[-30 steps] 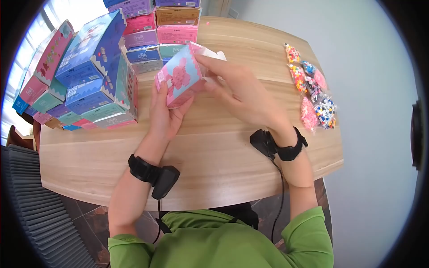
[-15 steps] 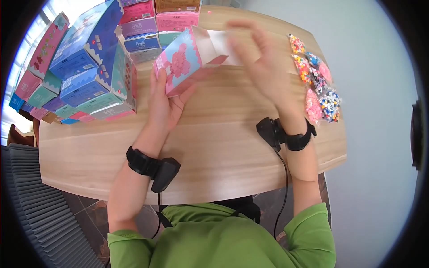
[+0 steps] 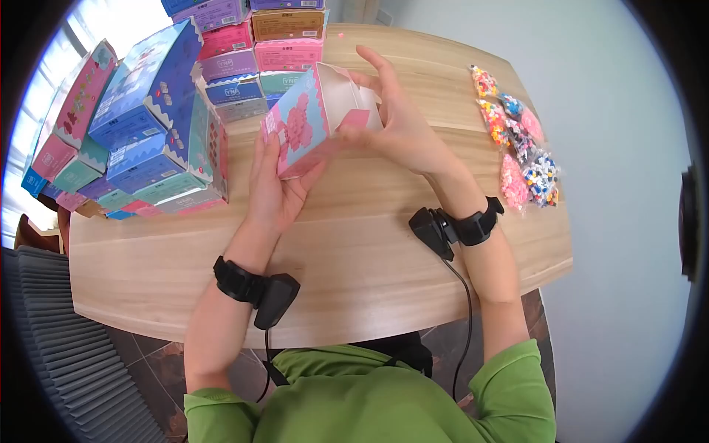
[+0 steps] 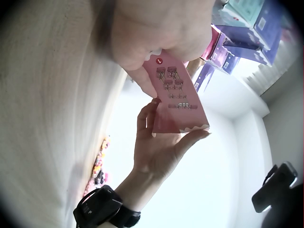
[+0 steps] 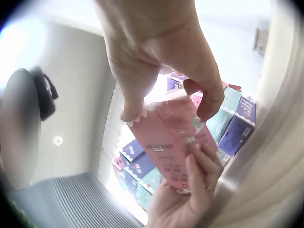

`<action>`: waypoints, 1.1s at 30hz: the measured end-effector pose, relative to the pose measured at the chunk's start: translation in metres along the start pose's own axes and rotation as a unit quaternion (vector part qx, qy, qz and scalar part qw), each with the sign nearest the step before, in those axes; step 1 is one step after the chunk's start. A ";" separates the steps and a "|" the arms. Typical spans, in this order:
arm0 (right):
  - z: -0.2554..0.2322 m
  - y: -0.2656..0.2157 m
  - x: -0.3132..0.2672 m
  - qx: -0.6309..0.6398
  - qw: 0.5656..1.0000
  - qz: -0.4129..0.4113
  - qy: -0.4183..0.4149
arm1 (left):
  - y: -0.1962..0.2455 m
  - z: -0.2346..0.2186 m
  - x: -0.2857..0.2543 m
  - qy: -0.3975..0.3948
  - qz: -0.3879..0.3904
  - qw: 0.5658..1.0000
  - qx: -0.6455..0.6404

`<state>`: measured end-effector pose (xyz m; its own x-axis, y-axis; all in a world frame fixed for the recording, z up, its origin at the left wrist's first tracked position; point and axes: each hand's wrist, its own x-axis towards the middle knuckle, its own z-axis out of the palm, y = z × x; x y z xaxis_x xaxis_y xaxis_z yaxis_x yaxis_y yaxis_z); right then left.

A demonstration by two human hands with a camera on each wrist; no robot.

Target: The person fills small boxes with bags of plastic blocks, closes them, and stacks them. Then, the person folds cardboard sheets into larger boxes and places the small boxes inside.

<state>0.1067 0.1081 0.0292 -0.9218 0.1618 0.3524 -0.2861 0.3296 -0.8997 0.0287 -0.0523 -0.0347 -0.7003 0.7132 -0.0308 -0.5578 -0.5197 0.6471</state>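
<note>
A pink and light-blue cardboard box [image 3: 295, 125] is held tilted above the table, its white inside showing at the open right end. My left hand [image 3: 272, 181] grips its lower left part, thumb on the printed front and fingers underneath. Across the open end is my right hand [image 3: 406, 133], with the thumb at the near flap, the index finger raised and other fingers at the far flap. In the right wrist view those fingers curl at one edge of the box [image 5: 164, 133] and the thumb sits at the opposite edge. Pink printed sides face both wrist cameras.
Stacks of coloured boxes [image 3: 151, 151] stand on the table's left, with more boxes [image 3: 288, 55] behind. Several clear bags of small coloured pieces [image 3: 513, 140] lie on the right of the wooden table [image 3: 354, 273]. A tiny pink piece [image 3: 341, 35] lies at the back.
The right hand swung away from the box's open end to the right, then came back to its edge. The end flaps now stand wider apart. The left hand keeps its hold.
</note>
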 end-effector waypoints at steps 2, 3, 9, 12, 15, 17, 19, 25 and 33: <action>0.001 0.001 0.002 0.080 0.996 0.006 0.025 | 0.000 -0.003 0.001 -0.005 -0.007 1.000 -0.004; 0.001 0.002 0.001 0.005 0.998 -0.010 0.055 | 0.000 -0.005 0.002 -0.007 -0.014 1.000 -0.007; 0.007 -0.005 -0.006 -0.253 0.954 -0.108 0.121 | 0.000 0.003 -0.002 -0.016 0.023 0.997 0.073; 0.009 -0.018 -0.008 -0.277 0.943 -0.115 0.142 | 0.000 0.002 -0.001 -0.014 0.029 0.996 0.078; 0.009 -0.015 -0.006 -0.158 0.965 -0.128 0.166 | -0.001 -0.003 0.000 -0.027 0.030 0.997 0.067; 0.014 -0.010 -0.003 0.101 0.973 -0.075 0.196 | 0.000 -0.003 0.001 -0.024 0.029 0.997 0.067; 0.013 -0.005 0.002 0.218 0.951 -0.040 0.215 | 0.000 -0.002 0.001 -0.002 0.029 0.997 0.074; 0.021 0.006 0.002 0.108 0.983 0.020 0.145 | -0.002 0.002 -0.001 0.022 0.026 0.995 0.092; 0.030 0.030 0.000 -0.157 0.966 -0.064 0.193 | -0.003 0.006 -0.002 0.036 0.042 0.991 0.119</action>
<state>0.0903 0.0902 -0.0059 -0.7008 0.4162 0.5793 -0.2414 0.6259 -0.7416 0.0342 -0.0500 -0.0320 -0.7742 0.6327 -0.0175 -0.3813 -0.4442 0.8107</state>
